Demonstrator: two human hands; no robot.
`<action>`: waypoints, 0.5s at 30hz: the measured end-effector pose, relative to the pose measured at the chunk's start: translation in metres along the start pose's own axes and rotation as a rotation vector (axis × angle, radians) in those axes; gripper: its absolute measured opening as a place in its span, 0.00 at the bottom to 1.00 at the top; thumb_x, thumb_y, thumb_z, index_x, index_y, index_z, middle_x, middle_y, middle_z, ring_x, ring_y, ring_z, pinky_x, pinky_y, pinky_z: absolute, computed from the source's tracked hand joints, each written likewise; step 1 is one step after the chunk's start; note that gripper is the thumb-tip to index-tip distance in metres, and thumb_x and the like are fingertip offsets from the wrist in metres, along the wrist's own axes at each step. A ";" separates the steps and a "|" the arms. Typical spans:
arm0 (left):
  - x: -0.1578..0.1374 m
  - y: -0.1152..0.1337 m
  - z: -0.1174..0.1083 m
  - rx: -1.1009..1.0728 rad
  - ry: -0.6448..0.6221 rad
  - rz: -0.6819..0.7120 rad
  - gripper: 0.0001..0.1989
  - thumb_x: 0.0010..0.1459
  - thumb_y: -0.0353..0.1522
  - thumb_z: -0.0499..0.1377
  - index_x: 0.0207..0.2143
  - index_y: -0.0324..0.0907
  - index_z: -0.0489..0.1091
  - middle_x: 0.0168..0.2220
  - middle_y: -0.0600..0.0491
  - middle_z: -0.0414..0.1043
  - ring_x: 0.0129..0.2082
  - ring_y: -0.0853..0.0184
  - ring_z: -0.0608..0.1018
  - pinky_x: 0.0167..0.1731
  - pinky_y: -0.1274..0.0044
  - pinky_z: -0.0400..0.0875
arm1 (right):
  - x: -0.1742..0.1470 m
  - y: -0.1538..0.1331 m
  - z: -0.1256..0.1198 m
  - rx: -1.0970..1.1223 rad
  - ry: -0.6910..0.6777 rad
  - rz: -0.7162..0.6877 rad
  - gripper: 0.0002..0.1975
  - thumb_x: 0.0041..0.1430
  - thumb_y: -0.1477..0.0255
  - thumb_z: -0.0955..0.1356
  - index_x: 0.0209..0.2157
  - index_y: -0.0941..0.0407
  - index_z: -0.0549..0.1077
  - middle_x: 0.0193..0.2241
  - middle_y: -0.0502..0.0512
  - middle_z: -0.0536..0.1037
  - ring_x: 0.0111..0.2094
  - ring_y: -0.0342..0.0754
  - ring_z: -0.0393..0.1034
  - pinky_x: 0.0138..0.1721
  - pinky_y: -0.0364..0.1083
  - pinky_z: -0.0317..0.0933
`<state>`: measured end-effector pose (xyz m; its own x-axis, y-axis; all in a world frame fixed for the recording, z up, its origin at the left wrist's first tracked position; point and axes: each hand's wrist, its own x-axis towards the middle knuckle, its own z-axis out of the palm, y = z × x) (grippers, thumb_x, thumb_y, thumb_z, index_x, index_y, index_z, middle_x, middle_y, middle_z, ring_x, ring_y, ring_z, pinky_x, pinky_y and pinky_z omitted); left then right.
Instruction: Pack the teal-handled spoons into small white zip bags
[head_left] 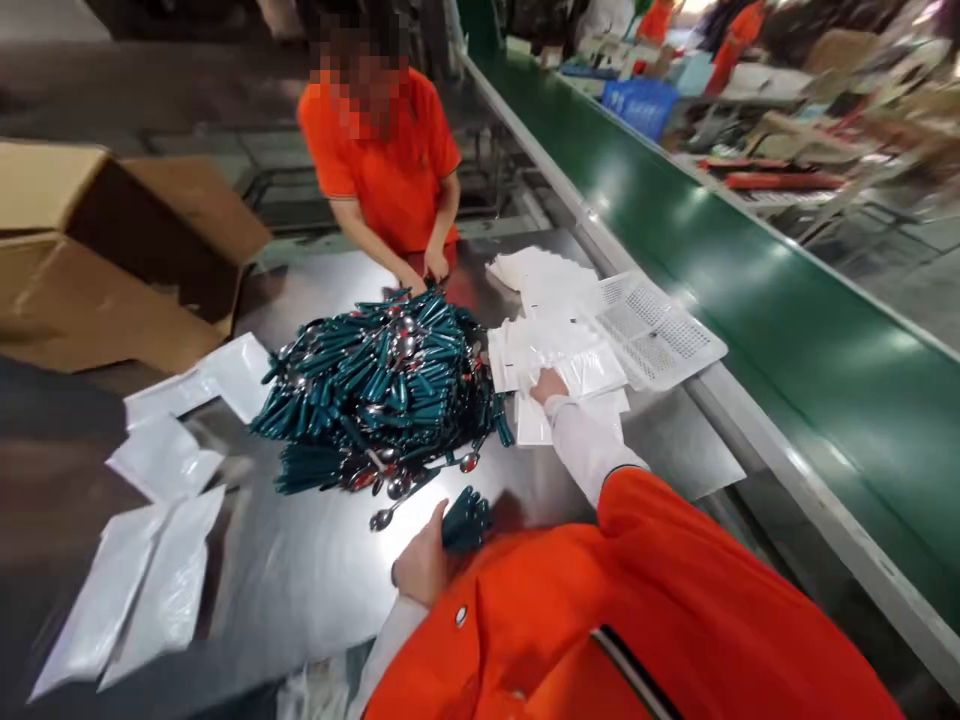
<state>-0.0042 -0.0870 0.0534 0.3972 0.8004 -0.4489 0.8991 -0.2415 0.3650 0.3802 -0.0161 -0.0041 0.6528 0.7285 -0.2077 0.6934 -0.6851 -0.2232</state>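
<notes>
My left hand [424, 560] is wrapped round a bundle of spoons [466, 520] with teal handles, held low over the metal table near my body. The handle ends point up and away; the rest of the bundle is hidden behind my hand and shirt. My right hand [550, 385] reaches onto a stack of white plastic bags [577, 355], its fingers curled at one of them. Between me and the co-worker lies a large heap of teal-handled spoons [390, 375], some bowls showing. A loose spoon [382, 519] lies just beyond my left hand.
Filled white packets [154, 590] lie along the left side, near an open cardboard box [112, 260]. A white perforated basket [660, 330] sits at the table's right edge, beside a green conveyor belt [720, 290]. Opposite, a co-worker [397, 160] handles the heap's far side.
</notes>
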 end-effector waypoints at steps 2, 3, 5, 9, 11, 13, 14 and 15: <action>0.000 -0.011 0.004 0.181 -0.055 0.088 0.37 0.56 0.38 0.57 0.70 0.47 0.62 0.57 0.41 0.75 0.53 0.45 0.80 0.47 0.66 0.72 | -0.004 0.005 0.004 -0.003 -0.014 0.003 0.20 0.65 0.77 0.65 0.58 0.65 0.69 0.54 0.70 0.75 0.53 0.54 0.73 0.52 0.49 0.66; 0.000 -0.017 0.006 0.245 -0.079 0.133 0.37 0.56 0.39 0.55 0.69 0.47 0.63 0.57 0.41 0.75 0.54 0.45 0.79 0.48 0.65 0.72 | -0.007 0.009 0.004 -0.004 -0.017 0.005 0.19 0.67 0.79 0.64 0.58 0.65 0.69 0.54 0.69 0.75 0.53 0.54 0.73 0.53 0.50 0.66; -0.001 -0.030 0.009 0.305 -0.109 0.203 0.35 0.56 0.40 0.52 0.67 0.52 0.67 0.58 0.44 0.75 0.56 0.46 0.78 0.50 0.65 0.71 | -0.012 0.018 0.003 -0.009 -0.027 -0.006 0.18 0.68 0.80 0.61 0.58 0.65 0.69 0.54 0.68 0.74 0.54 0.54 0.72 0.54 0.52 0.66; -0.004 -0.047 0.014 0.138 -0.047 0.286 0.29 0.52 0.44 0.54 0.57 0.67 0.73 0.54 0.56 0.79 0.57 0.49 0.78 0.51 0.65 0.72 | -0.036 0.028 -0.002 0.012 -0.052 -0.106 0.18 0.70 0.79 0.60 0.58 0.66 0.68 0.59 0.72 0.69 0.57 0.55 0.68 0.57 0.51 0.63; -0.002 -0.046 0.016 -0.017 0.003 0.298 0.24 0.49 0.47 0.57 0.50 0.72 0.75 0.48 0.61 0.81 0.53 0.49 0.81 0.50 0.64 0.72 | -0.063 0.024 0.004 0.040 -0.079 -0.158 0.17 0.70 0.79 0.59 0.57 0.65 0.69 0.60 0.72 0.67 0.57 0.55 0.68 0.57 0.51 0.62; 0.005 -0.036 0.016 -0.107 0.022 0.297 0.21 0.45 0.48 0.59 0.45 0.71 0.76 0.42 0.61 0.82 0.47 0.47 0.82 0.47 0.63 0.73 | -0.100 0.014 0.021 0.082 -0.137 -0.195 0.15 0.71 0.78 0.59 0.52 0.63 0.73 0.58 0.69 0.70 0.54 0.53 0.70 0.55 0.52 0.64; 0.010 -0.027 0.016 -0.125 0.015 0.296 0.20 0.44 0.47 0.61 0.43 0.68 0.77 0.39 0.59 0.82 0.45 0.45 0.83 0.46 0.62 0.73 | -0.121 0.007 0.033 0.111 -0.178 -0.210 0.13 0.71 0.77 0.60 0.49 0.61 0.74 0.55 0.67 0.72 0.51 0.52 0.72 0.54 0.52 0.65; 0.016 -0.017 0.016 -0.144 0.001 0.301 0.20 0.43 0.45 0.61 0.41 0.65 0.77 0.37 0.56 0.82 0.43 0.44 0.83 0.44 0.61 0.73 | -0.142 0.000 0.046 0.147 -0.231 -0.223 0.09 0.71 0.75 0.64 0.46 0.60 0.75 0.51 0.62 0.75 0.49 0.51 0.73 0.52 0.52 0.67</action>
<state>-0.0102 -0.0792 0.0270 0.6406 0.7058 -0.3026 0.7065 -0.3873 0.5923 0.2733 -0.1196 -0.0189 0.3926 0.8525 -0.3450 0.7487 -0.5141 -0.4185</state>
